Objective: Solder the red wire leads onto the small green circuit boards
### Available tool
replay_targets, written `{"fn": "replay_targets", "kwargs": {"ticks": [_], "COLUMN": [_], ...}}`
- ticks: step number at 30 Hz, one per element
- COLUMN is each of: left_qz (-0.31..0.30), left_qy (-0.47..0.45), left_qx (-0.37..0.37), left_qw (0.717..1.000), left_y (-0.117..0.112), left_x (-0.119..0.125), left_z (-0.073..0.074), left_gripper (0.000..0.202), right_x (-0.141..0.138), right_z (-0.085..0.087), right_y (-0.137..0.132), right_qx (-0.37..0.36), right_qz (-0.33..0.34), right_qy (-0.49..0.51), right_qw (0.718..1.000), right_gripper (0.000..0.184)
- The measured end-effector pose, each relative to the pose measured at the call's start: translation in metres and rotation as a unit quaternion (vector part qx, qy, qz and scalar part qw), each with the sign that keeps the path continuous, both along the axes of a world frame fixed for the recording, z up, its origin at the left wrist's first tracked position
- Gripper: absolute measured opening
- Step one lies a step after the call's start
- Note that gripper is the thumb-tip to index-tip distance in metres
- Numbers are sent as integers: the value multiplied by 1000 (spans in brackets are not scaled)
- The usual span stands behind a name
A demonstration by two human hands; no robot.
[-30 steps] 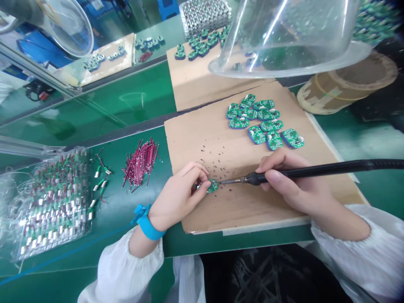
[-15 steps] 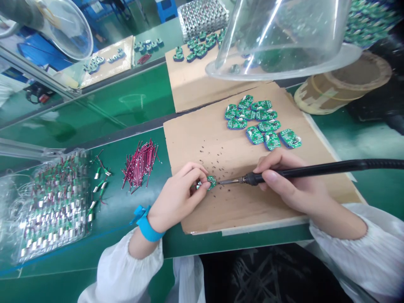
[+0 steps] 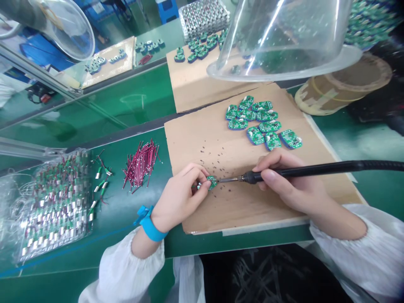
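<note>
Little has shifted: left hand (image 3: 178,195) pinches a light, brittle circuit board (image 3: 212,182) by its edges; right hand (image 3: 290,183) pencil-grips the soldering iron (image 3: 268,174).

Bright, even light, sharp white glare on the clear plastic cover (image 3: 284,42), bowed wide-angle edges

Soldering iron (image 3: 284,171) apparently touching small circuit board (image 3: 212,182) in left hand (image 3: 178,198)

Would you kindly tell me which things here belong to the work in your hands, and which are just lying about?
In use: left hand, small green board, right hand, soldering iron.
Lying about: pile of green boards, red wires, clear plastic cover.
</note>
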State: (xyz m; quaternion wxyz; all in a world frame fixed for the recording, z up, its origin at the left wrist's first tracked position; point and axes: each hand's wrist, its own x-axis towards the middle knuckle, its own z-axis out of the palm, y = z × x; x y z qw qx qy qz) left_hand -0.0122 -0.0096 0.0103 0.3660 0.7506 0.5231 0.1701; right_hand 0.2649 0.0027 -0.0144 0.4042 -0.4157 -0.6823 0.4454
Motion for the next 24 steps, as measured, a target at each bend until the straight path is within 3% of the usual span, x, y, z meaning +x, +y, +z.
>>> {"fn": "replay_targets", "kwargs": {"ticks": [24], "left_qz": [20], "left_qy": [-13], "left_qx": [-4], "left_qw": [1000], "left_y": [2], "left_x": [4], "left_z": [1], "left_gripper": [15], "right_x": [-2], "right_z": [2], "right_y": [-1], "right_qx": [-7], "right_qz": [-24], "right_qy": [31], "right_qw": [999], "right_gripper": [16]}}
